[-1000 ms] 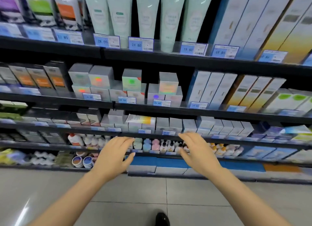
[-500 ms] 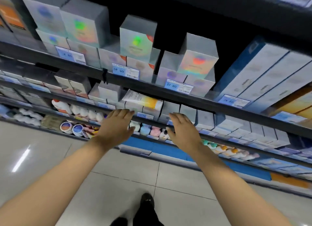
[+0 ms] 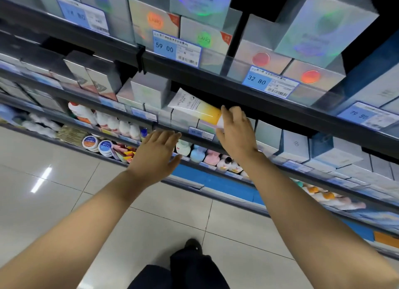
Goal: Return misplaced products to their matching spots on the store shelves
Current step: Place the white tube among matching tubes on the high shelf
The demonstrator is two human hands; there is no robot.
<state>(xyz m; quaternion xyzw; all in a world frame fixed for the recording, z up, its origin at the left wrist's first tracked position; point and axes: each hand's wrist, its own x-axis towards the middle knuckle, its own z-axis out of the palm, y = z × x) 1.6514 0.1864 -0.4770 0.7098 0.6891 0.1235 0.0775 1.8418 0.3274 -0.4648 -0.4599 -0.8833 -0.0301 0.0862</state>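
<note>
The white-and-yellow tube lies misplaced across grey boxes on the shelf — not yet lifted. The right hand wraps its cap end, fingers curling on it; the left hand hovers, fingers apart. Returning it remains.

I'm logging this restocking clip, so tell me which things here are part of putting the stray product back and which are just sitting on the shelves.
In the job:
white and yellow tube, lying across grey boxes
right hand, at its cap end
left hand, open, holding nothing

Just there:
round tins
pastel bottles
59.00 price tag
</note>
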